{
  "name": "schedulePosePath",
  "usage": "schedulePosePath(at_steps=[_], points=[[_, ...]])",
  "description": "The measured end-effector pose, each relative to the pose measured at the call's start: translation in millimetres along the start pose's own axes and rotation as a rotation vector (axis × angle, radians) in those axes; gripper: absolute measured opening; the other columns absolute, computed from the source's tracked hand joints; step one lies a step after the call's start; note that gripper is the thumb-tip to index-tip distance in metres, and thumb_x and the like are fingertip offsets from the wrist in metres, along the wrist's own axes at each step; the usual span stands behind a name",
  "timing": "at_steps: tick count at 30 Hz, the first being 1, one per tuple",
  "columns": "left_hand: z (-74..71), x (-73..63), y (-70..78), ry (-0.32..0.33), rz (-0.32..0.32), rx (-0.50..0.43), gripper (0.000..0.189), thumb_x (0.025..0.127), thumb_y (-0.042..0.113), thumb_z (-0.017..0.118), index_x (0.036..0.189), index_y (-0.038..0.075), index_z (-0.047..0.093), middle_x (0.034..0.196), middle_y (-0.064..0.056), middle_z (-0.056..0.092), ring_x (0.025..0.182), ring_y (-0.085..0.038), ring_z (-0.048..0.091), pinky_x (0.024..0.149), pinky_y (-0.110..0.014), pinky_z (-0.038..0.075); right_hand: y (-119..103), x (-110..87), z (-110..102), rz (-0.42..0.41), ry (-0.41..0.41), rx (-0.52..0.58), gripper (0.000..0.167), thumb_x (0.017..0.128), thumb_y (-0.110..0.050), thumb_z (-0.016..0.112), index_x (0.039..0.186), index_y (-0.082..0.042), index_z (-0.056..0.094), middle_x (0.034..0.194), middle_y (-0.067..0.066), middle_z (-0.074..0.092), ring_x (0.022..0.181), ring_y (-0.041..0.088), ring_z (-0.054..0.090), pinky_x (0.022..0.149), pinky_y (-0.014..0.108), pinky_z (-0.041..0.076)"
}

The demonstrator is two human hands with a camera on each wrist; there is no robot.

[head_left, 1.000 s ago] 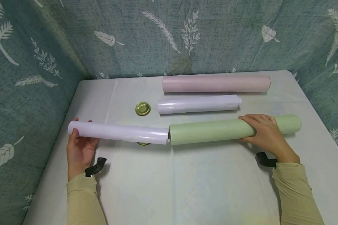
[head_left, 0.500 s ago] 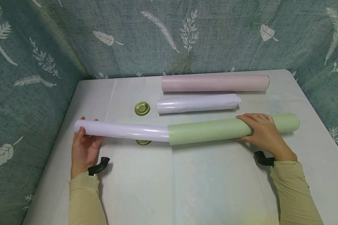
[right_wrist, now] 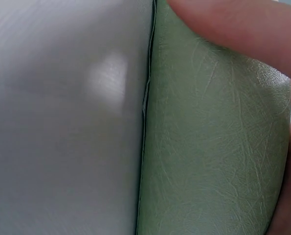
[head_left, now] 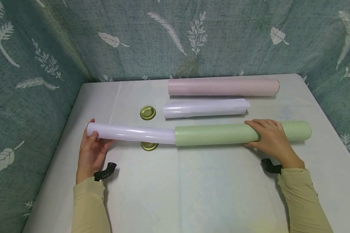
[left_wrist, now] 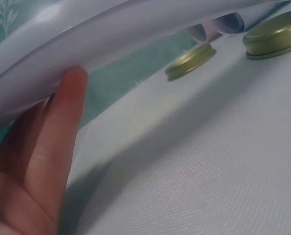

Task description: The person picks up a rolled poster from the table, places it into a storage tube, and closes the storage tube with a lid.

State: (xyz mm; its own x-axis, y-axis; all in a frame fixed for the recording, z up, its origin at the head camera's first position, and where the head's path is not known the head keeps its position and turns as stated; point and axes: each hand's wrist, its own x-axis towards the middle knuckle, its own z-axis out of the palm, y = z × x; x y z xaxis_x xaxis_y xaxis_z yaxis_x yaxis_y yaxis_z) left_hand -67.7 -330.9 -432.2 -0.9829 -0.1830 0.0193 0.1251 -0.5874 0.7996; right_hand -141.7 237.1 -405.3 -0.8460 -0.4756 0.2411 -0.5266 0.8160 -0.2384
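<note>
A glossy white roll of paper or film [head_left: 134, 133] spans from my left hand [head_left: 90, 155] to the green tube [head_left: 213, 134]. Its right end sits inside the tube's left opening. My left hand holds the roll near its left end, thumb on the near side and fingers under and behind; in the left wrist view the roll [left_wrist: 135, 34] hangs above the table. My right hand [head_left: 272, 139] grips the green tube towards its right end, from above. The right wrist view shows a seam along the textured tube [right_wrist: 213, 132] beside the thumb [right_wrist: 243, 29].
Farther back lie a pink tube [head_left: 221, 87] and a second white roll [head_left: 205, 108], roughly parallel. One gold jar lid [head_left: 147, 112] lies left of that roll. Another gold lid [head_left: 149, 146] is partly covered by the held roll. A leaf-patterned curtain [head_left: 151, 42] borders the white table [head_left: 204, 187].
My left hand has moved right, and the white roll has gone from the tube's mouth to partway inside it. The green tube is nearly where it was, turned slightly more level.
</note>
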Motion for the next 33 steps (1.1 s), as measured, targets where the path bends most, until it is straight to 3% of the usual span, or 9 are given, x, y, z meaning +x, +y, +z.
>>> schedulePosePath(at_steps=[9, 13, 21, 27, 33], points=[[2.0, 2.9, 0.2, -0.043, -0.021, -0.012, 0.049, 0.094, 0.005, 0.041, 0.139, 0.020, 0.030, 0.138, -0.014, 0.025, 0.123, -0.031, 0.035, 0.090, -0.043, 0.038, -1.5, -0.4, 0.6, 0.015, 0.018, -0.014, 0.088, 0.052, -0.035, 0.084, 0.130, -0.017, 0.046, 0.119, 0.012, 0.051, 0.108, 0.035, 0.043, 0.091, 0.053, 0.023], [2.4, 3.5, -0.4, -0.026, -0.024, 0.000, 0.050, 0.094, 0.004, 0.041, 0.139, 0.022, 0.031, 0.137, -0.013, 0.025, 0.120, -0.031, 0.038, 0.090, -0.043, 0.038, -3.3, -0.4, 0.5, 0.022, 0.007, -0.017, 0.091, 0.055, -0.036, 0.083, 0.133, -0.018, 0.042, 0.121, 0.013, 0.050, 0.108, 0.036, 0.041, 0.090, 0.054, 0.023], [5.1, 0.9, -0.3, 0.007, -0.049, 0.136, 0.051, 0.094, 0.007, 0.043, 0.141, 0.018, 0.026, 0.132, -0.011, 0.028, 0.112, -0.029, 0.046, 0.084, -0.041, 0.042, -3.9, 0.0, -1.0, 0.013, -0.008, 0.046, 0.075, 0.066, -0.043, 0.075, 0.131, -0.020, 0.045, 0.125, 0.008, 0.047, 0.112, 0.033, 0.039, 0.091, 0.055, 0.020], [4.5, 0.5, -1.1, -0.011, -0.045, 0.156, 0.050, 0.094, 0.010, 0.043, 0.141, 0.016, 0.025, 0.131, -0.011, 0.029, 0.112, -0.029, 0.046, 0.084, -0.041, 0.042, -3.1, -1.1, -1.8, 0.002, 0.002, 0.067, 0.070, 0.069, -0.045, 0.072, 0.130, -0.020, 0.047, 0.125, 0.008, 0.048, 0.112, 0.033, 0.040, 0.092, 0.055, 0.020], [4.9, -0.3, -0.4, -0.008, -0.065, 0.173, 0.049, 0.095, 0.013, 0.042, 0.141, 0.017, 0.025, 0.133, -0.010, 0.027, 0.116, -0.028, 0.042, 0.087, -0.042, 0.040, 1.9, -2.8, -1.5, -0.053, 0.004, 0.147, 0.060, 0.077, -0.035, 0.068, 0.130, -0.021, 0.046, 0.128, 0.005, 0.046, 0.115, 0.029, 0.039, 0.097, 0.053, 0.016]])
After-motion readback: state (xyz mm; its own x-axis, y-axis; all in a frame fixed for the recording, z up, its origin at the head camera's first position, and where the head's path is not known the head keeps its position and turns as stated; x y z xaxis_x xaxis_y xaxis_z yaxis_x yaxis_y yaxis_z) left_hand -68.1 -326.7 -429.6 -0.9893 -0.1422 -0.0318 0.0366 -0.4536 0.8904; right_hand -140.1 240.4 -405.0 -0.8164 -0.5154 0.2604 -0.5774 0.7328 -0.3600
